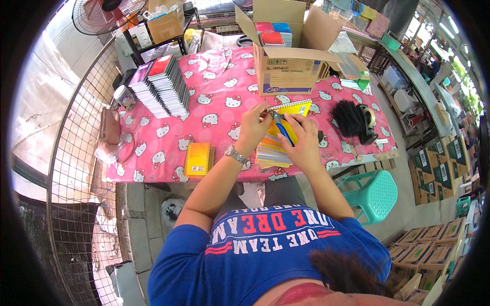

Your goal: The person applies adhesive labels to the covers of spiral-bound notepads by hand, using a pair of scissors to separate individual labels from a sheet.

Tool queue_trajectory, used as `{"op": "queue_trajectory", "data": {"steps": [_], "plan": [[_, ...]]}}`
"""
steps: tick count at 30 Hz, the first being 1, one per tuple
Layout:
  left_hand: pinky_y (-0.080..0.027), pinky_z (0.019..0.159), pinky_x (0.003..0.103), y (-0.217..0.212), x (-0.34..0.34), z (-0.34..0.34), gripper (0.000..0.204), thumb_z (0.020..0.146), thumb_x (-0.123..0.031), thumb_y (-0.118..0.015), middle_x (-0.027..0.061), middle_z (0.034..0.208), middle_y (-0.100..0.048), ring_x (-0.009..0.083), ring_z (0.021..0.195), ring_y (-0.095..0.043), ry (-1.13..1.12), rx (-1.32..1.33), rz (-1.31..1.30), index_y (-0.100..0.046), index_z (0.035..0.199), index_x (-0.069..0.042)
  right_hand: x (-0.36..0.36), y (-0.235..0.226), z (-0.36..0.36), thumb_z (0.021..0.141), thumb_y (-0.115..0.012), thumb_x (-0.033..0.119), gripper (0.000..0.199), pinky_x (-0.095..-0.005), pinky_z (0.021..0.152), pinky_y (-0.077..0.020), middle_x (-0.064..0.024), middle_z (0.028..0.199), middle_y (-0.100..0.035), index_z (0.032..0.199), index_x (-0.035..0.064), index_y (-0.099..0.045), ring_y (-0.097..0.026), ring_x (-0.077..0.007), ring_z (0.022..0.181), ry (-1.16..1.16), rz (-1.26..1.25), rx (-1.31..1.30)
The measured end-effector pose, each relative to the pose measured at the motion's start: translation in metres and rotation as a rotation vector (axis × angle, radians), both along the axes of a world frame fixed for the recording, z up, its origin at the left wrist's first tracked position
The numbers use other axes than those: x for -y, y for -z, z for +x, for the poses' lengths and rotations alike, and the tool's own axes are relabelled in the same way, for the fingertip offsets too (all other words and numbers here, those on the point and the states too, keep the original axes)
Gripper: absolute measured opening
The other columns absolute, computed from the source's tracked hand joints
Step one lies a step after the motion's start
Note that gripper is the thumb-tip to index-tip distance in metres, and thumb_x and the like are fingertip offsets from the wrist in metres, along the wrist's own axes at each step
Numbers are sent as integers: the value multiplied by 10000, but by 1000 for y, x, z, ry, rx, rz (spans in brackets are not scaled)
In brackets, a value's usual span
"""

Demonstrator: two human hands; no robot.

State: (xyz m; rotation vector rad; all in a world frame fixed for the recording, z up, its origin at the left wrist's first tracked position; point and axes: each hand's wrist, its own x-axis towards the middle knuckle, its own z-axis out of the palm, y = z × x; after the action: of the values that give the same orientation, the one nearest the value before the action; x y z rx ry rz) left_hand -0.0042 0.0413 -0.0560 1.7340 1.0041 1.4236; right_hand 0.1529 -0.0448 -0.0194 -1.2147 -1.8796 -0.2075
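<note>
A yellow spiral notebook (300, 108) lies at the table's front, its white coil along the far edge. Pliers with blue and yellow handles (287, 133) are gripped in my right hand (304, 142), jaws at the coil's left end. My left hand (252, 126), a watch on its wrist, pinches the notebook's coil corner beside the jaws; the exact fingertip contact is partly hidden. Beneath my hands is a fanned pile of notebooks (271, 157), page edges showing. To the left, a small stack of yellow spiral notebooks (199, 159) sits near the front edge.
Tall notebook stacks (169, 89) stand at the back left, near a brown pouch (109, 127). An open carton (286, 74) holds notebooks behind my hands. A black brush (347, 118) and a tape dispenser (367, 125) lie right. A green stool (375, 196) stands beside the table.
</note>
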Motion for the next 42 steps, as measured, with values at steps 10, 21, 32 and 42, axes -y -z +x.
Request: {"op": "queue_trajectory", "data": {"steps": [10,21,32,42], "plan": [[-570,598,262,-14,25,-5,125,876,-12,-622,69,887,-630,128,670,-644,-204,-33,248,-646,997,2,7,1,8,924,-617,127,363,-249,872,-447,-36,1079,-630,1259,-1,-559,-573,-95,953,-451,-867,-956],[-530,635,352,143,99,-232,215,846,-119,-663,92,854,-647,201,705,-637,-839,-66,-391,-620,1017,5,-5,191,94,695,-757,164,400,-426,838,-484,-170,977,-640,1061,52,-641,-604,-353,917,112,-518,-9],[-436,920,441,22,66,-105,259,779,-158,-689,122,1106,-600,335,1084,-538,-442,-654,337,-638,1015,-63,-126,220,242,844,-643,231,170,-443,769,-520,-106,894,-651,856,64,-667,-642,-316,832,838,-242,358],[-492,868,377,-40,36,7,212,844,-130,-591,51,1112,-625,233,1015,-602,481,-1142,505,-640,1045,-86,-119,160,264,885,-552,98,182,-447,756,-520,-212,876,-653,997,36,-682,-639,-394,849,433,-262,98]]}}
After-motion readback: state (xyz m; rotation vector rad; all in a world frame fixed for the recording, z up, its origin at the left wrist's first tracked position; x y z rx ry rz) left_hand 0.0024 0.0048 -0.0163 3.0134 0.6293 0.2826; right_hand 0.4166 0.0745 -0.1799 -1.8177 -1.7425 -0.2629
